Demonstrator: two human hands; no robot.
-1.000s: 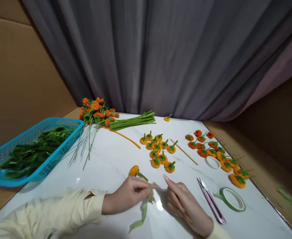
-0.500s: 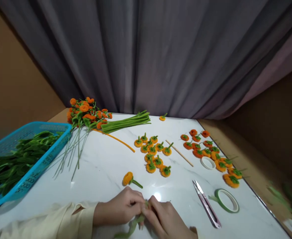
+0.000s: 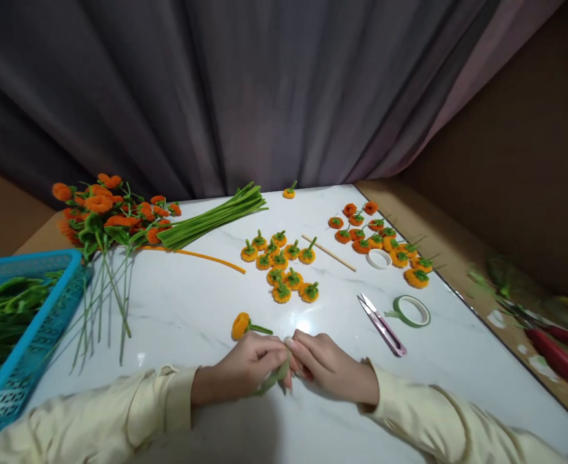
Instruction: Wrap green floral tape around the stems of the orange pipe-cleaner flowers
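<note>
Before grey curtain (image 3: 245,96), white marble table (image 3: 187,309)

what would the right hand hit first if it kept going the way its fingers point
The right hand points left, fingertips already meeting the left hand over a green strip. It would likely press into that strip and the left fingers first.

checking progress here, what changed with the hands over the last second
The right hand came in from apart to meet the left hand; both now pinch the green strip, whose hanging tail is mostly gathered between them. The orange pumpkin stem piece, scissors and green tape roll lie as before.
</note>
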